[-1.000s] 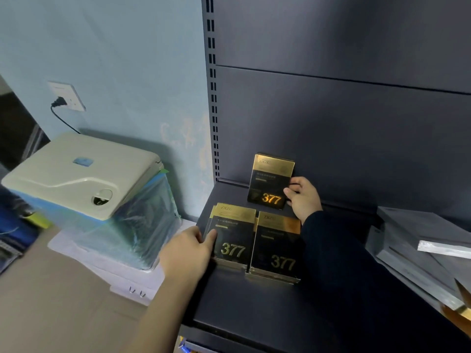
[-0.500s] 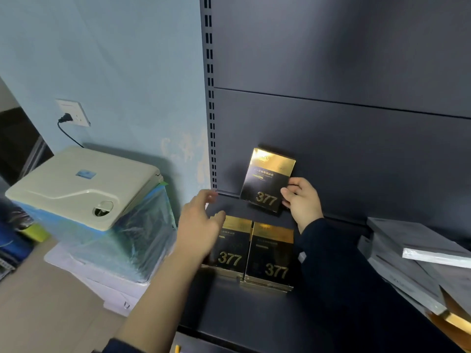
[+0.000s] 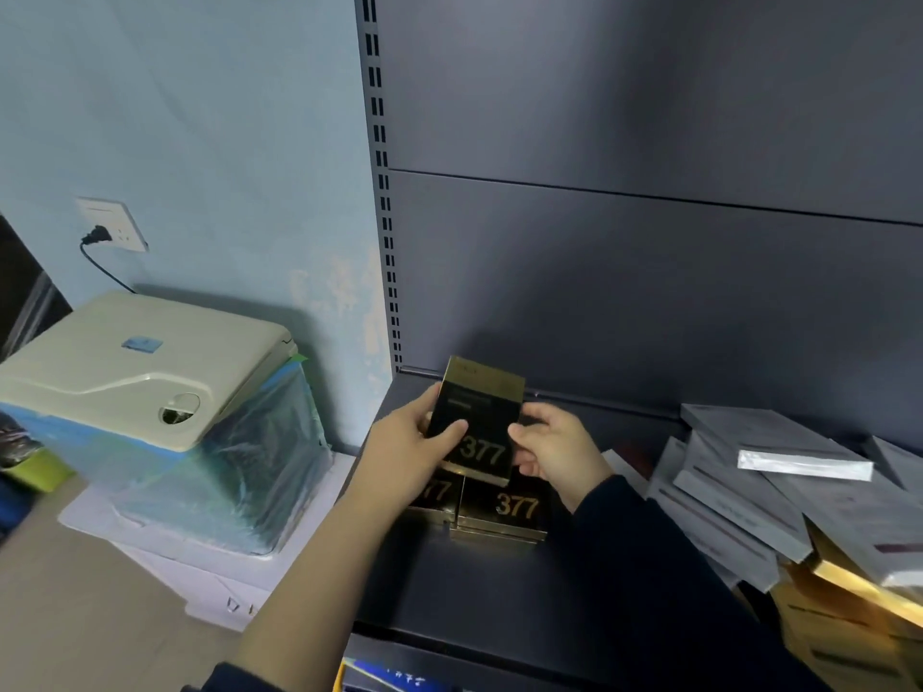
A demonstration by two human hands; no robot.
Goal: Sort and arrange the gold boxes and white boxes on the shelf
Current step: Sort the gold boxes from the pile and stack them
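Note:
I hold a black-and-gold box marked 377 [image 3: 478, 422] upright in the air with both hands. My left hand [image 3: 407, 454] grips its left edge and my right hand [image 3: 554, 449] grips its right edge. Below it, two more 377 boxes lie flat side by side on the dark shelf [image 3: 499, 591]: the right one [image 3: 504, 511] shows clearly, the left one [image 3: 437, 496] is mostly hidden by my left hand. A loose pile of white boxes [image 3: 749, 472] lies on the shelf's right side, with gold boxes [image 3: 849, 611] at the lower right corner.
The shelf's dark back panel [image 3: 649, 292] rises behind the boxes. Left of the shelf, a cream-lidded appliance wrapped in blue plastic [image 3: 150, 392] stands on white packaging by the blue wall. A plugged-in wall socket [image 3: 112, 224] is above it.
My left hand left the flat box and rose to grip the upright box's left edge. The box moved away from the back panel, toward me, and is now held in both hands.

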